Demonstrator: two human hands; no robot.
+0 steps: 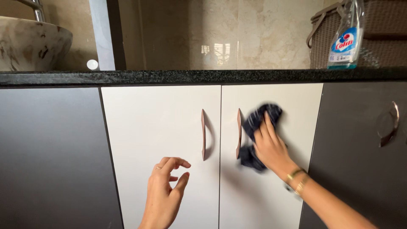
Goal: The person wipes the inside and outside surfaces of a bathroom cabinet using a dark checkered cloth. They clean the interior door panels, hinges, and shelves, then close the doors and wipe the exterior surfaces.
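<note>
Dark cloth (259,127) under right hand (271,146) fingers (266,127)

Right hand (271,146) presses a dark cloth (258,127) flat against the right white cabinet door (271,186), just beside its curved copper handle (238,133); cloth blurred. Gold bangles (297,181) on that wrist. Left hand (165,193) hovers in front of the left white door (157,127), fingers loosely curled, holding nothing, ring on one finger. Second copper handle (203,135) on that door. Dark cabinet panels either side. Black stone countertop (190,77) above, with a spray bottle (347,36), a woven basket (381,34) and a marbled basin (29,44).
</note>
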